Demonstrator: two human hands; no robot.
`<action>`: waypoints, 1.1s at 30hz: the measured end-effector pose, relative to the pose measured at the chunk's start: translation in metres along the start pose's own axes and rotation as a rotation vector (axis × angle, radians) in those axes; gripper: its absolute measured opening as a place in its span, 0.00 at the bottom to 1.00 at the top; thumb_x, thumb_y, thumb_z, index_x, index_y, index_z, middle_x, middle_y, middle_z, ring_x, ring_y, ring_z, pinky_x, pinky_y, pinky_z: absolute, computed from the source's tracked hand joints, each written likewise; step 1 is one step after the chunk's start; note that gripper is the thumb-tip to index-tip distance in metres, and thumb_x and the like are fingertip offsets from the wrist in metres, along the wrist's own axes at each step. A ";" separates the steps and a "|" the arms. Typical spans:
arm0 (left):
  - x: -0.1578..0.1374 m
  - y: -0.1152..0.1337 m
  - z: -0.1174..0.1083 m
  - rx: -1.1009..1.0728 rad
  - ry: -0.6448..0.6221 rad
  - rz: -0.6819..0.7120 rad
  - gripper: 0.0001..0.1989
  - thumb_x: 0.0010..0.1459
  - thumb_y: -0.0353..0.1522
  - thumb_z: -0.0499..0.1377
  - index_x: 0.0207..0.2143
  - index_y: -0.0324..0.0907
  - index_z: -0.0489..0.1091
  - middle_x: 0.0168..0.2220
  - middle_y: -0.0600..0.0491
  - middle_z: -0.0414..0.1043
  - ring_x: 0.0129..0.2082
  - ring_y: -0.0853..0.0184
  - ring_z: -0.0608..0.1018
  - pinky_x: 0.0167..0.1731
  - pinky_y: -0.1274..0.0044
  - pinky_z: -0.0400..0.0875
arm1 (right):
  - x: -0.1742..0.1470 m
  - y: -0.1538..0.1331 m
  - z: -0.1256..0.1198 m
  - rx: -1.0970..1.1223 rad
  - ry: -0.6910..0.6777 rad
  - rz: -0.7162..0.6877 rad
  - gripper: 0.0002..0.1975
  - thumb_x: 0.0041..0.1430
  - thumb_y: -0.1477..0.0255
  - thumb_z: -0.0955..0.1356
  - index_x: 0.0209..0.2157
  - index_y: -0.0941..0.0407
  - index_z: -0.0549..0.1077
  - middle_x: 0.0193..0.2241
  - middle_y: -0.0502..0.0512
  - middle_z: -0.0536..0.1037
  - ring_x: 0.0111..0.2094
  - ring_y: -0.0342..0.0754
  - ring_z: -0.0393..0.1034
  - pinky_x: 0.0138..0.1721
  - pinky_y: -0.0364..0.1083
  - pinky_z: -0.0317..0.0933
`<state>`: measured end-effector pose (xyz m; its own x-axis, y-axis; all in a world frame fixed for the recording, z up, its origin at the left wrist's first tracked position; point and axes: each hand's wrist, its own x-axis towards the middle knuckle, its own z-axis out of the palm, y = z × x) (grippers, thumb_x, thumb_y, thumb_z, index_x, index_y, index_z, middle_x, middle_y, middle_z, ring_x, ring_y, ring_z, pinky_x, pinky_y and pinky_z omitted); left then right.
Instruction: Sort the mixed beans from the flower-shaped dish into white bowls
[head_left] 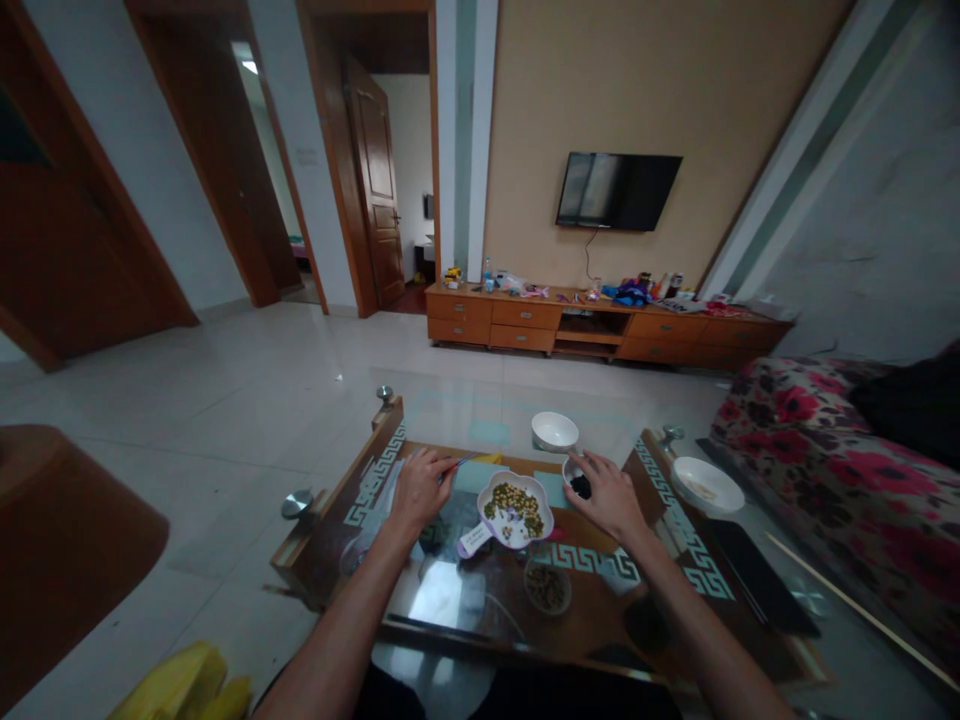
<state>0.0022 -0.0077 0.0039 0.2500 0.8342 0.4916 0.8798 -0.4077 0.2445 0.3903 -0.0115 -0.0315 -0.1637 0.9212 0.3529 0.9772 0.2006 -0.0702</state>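
A flower-shaped white dish [516, 508] with a purple handle holds mixed green and yellow beans in the middle of a glass-topped coffee table [450, 590]. My left hand [420, 487] rests left of the dish, its fingers closed on a thin stick-like tool [466, 460] that points right. My right hand [609, 492] lies to the right of the dish, fingers on a small white bowl [576, 482] with dark beans in it. An empty white bowl [555, 431] stands behind the dish.
A wide white bowl [706, 484] and a dark flat object [757, 575] lie on the table's right side. A floral sofa [840, 470] is at the right. A low wooden cabinet [600, 328] and wall television [616, 190] stand beyond. A brown stool [60, 540] is at the left.
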 end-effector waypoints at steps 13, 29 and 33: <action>0.017 0.036 0.006 -0.082 0.075 0.115 0.11 0.70 0.31 0.61 0.49 0.48 0.83 0.36 0.49 0.79 0.41 0.58 0.76 0.43 0.66 0.69 | -0.027 0.032 -0.010 0.018 0.006 0.007 0.32 0.63 0.59 0.69 0.66 0.55 0.72 0.66 0.62 0.68 0.65 0.62 0.63 0.62 0.58 0.65; 0.029 0.051 0.018 -0.129 0.040 0.127 0.11 0.70 0.32 0.61 0.48 0.47 0.84 0.35 0.48 0.78 0.41 0.57 0.75 0.41 0.66 0.67 | 0.056 0.090 0.018 -0.128 -0.047 0.186 0.31 0.68 0.55 0.67 0.67 0.57 0.70 0.66 0.68 0.67 0.66 0.65 0.60 0.63 0.59 0.57; 0.030 0.049 0.019 -0.108 0.017 0.126 0.10 0.70 0.32 0.62 0.46 0.47 0.84 0.34 0.48 0.79 0.41 0.57 0.75 0.40 0.66 0.66 | 0.085 0.116 0.022 -0.159 -0.102 0.225 0.33 0.70 0.54 0.66 0.68 0.59 0.68 0.64 0.72 0.67 0.64 0.67 0.60 0.64 0.62 0.53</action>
<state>0.0604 0.0047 0.0144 0.3482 0.7677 0.5380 0.7927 -0.5474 0.2681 0.4871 0.0970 -0.0302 0.0550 0.9671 0.2485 0.9981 -0.0604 0.0141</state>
